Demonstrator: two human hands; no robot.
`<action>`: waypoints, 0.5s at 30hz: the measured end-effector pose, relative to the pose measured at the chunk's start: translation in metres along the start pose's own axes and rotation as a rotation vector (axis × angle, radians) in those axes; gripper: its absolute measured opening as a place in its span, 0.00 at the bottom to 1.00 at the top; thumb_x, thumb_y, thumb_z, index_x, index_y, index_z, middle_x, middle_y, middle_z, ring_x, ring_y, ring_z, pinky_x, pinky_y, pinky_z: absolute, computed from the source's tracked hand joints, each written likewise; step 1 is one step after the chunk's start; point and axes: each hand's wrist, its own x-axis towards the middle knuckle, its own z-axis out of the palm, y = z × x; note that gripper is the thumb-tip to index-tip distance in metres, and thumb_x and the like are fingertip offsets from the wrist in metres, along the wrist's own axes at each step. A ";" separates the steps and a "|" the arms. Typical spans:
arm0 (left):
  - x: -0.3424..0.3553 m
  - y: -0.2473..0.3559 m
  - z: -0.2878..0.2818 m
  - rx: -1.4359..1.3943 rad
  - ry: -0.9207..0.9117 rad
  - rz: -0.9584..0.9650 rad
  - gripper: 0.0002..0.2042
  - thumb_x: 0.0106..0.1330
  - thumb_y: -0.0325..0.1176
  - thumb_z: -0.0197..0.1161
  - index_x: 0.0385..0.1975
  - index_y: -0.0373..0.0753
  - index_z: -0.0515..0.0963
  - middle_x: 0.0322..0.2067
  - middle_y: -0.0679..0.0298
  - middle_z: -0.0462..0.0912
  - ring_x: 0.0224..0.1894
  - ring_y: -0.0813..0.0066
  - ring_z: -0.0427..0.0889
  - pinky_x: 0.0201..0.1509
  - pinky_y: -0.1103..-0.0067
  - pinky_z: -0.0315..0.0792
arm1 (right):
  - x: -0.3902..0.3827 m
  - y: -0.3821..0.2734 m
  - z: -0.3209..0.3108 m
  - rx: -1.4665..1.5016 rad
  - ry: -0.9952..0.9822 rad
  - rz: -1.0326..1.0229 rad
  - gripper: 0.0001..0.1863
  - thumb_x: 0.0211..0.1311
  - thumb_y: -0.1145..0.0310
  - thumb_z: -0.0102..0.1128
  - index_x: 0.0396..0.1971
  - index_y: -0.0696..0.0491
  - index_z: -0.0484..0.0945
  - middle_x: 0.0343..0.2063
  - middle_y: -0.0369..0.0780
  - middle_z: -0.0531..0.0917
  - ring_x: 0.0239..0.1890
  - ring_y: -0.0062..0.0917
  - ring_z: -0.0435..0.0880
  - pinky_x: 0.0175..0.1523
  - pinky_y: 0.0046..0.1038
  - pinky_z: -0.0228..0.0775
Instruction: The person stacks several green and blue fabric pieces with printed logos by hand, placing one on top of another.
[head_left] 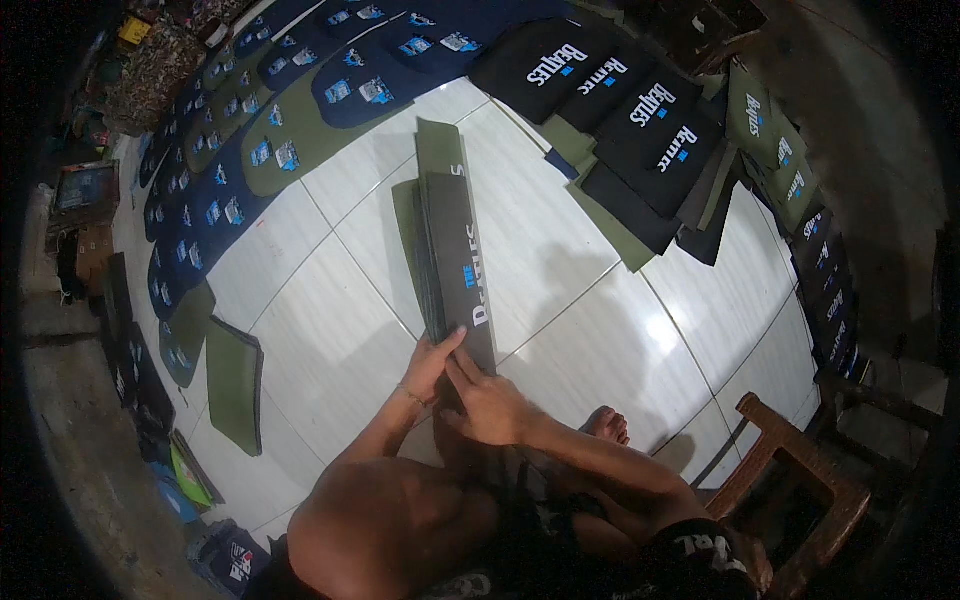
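Observation:
A long, narrow bundle of layered dark grey and olive green fabric pieces (448, 240), with white and blue printed lettering on its top layer, stands out from my hands over the white tiles. My left hand (427, 367) is closed on the bundle's lower end, with the thumb along it. My right hand (486, 408) grips the same end from the right, fingers against my left hand. Part of the bundle's lower end is hidden by both hands.
Printed navy and olive pieces (360, 80) cover the upper left floor (330, 280). Overlapping black (610, 110) and olive printed panels (755, 150) lie upper right. A folded olive stack (232, 390) lies left. My bare foot (608, 426) and a wooden stool (800, 460) are lower right.

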 end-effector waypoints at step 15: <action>-0.026 0.020 0.032 0.400 -0.158 0.309 0.24 0.54 0.24 0.70 0.52 0.31 0.71 0.46 0.60 0.80 0.48 0.73 0.78 0.52 0.76 0.73 | 0.046 0.024 -0.106 0.989 0.478 0.039 0.24 0.46 0.72 0.73 0.44 0.61 0.75 0.36 0.40 0.84 0.38 0.21 0.82 0.45 0.24 0.75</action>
